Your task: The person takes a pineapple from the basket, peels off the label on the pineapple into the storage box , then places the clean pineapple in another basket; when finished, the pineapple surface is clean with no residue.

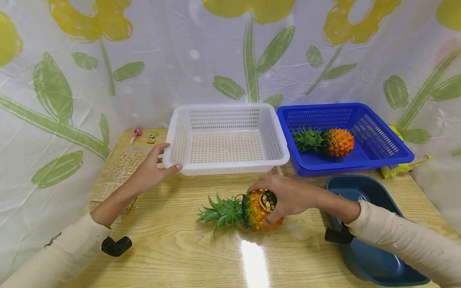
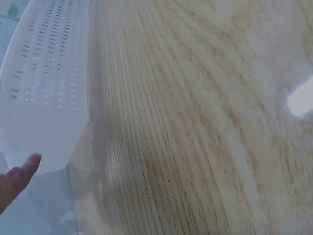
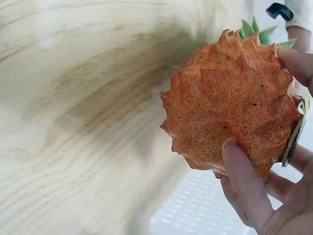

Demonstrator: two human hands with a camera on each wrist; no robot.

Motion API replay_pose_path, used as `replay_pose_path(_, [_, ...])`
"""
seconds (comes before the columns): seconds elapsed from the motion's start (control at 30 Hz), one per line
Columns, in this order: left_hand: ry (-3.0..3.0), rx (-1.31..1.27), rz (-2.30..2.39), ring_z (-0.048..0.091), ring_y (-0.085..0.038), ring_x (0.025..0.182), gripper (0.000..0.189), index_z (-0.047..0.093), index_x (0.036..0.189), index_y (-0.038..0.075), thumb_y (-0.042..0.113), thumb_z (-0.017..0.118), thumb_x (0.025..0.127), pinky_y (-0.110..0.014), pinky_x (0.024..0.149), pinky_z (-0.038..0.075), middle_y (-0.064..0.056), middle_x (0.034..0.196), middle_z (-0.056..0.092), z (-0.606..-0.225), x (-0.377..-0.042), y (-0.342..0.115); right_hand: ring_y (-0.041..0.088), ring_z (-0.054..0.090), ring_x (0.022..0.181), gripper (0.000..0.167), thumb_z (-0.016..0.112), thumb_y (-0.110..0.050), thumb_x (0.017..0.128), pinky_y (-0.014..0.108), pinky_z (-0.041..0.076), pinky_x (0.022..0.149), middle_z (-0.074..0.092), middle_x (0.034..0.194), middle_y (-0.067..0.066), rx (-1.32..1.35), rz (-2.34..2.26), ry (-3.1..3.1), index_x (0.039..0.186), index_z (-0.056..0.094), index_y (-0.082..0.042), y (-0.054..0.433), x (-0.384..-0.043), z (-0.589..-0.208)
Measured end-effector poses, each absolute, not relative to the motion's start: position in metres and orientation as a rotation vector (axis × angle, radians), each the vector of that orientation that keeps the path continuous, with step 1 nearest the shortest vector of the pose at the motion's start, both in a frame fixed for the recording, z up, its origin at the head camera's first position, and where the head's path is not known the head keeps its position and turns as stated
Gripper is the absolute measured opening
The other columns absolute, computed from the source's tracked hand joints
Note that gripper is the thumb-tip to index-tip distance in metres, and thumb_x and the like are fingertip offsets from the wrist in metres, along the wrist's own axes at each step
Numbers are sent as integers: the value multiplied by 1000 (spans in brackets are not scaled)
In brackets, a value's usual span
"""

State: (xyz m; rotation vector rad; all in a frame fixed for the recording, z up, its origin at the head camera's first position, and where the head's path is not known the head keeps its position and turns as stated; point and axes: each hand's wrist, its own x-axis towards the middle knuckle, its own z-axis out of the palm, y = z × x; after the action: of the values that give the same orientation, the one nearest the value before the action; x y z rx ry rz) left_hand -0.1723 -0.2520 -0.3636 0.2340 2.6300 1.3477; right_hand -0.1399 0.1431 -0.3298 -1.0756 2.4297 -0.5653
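Observation:
My right hand [image 1: 293,196] grips an orange pineapple [image 1: 253,210] by its rounded body, thumb on the near side and fingers over the far side. The fruit lies sideways close over the table, its green leafy crown pointing left, a dark round label on its body. From the right wrist view, the spiky orange base [image 3: 230,105] shows between thumb and fingers. At the left front corner of a white perforated basket [image 1: 225,165], my left hand [image 1: 151,168] holds the rim, thumb at the front and fingers along the left side. Nothing lies inside that basket.
Right of the white basket stands a blue basket [image 1: 360,165] with another pineapple [image 1: 338,143] in it. A dark teal basin [image 1: 378,256] sits under my right forearm. At left are a clear bag of pale kernels [image 1: 124,166], a lollipop [image 1: 137,132] and a small yellow packet [image 1: 152,137].

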Motion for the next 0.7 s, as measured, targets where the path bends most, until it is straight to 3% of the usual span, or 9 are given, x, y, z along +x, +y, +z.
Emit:
replay_pose_path(0.1, [2693,256,1325,31,-52,141,93,12,160,4,41,68,95,-62,105,44,-30,158,19,-364,-169,-254,18,57,114,79,88,-38,67,72,10,116,60,125,-2,-1106,-544,2458,138,60,-19,142,-140,-335])
replay_pose_path(0.17, [2764,268,1284,30,-52,142,91,16,159,4,43,68,95,-65,108,39,-30,158,19,-364,-167,-255,18,56,114,79,89,-37,67,65,18,118,60,124,-2,-1104,-550,2452,138,60,-19,142,-139,-339])
replay_pose_path(0.2, [2795,270,1267,29,-52,142,90,17,159,5,44,67,95,-67,109,36,-29,158,20,-364,-165,-255,18,55,113,78,89,-36,67,59,28,116,59,123,-2,-1098,-557,2448,138,60,-19,142,-139,-340])
replay_pose_path(0.3, [2873,282,1261,28,-51,143,85,22,158,6,44,66,96,-68,110,32,-28,158,22,-362,-160,-256,17,53,109,78,89,-35,68,39,50,96,59,121,-1,-1094,-584,2435,138,60,-18,142,-140,-344])
replay_pose_path(0.33, [2890,291,1274,29,-50,142,83,24,157,6,43,66,96,-67,110,32,-27,158,24,-362,-159,-255,16,52,108,78,89,-35,68,34,52,87,58,120,-1,-1094,-595,2431,138,60,-18,142,-140,-345])
replay_pose_path(0.7, [2908,518,1440,47,-38,135,63,41,148,7,24,71,95,-58,108,40,-16,147,44,-354,-135,-233,19,53,112,79,89,-36,66,35,52,90,60,123,1,-1128,-631,2469,137,60,-17,142,-140,-351])
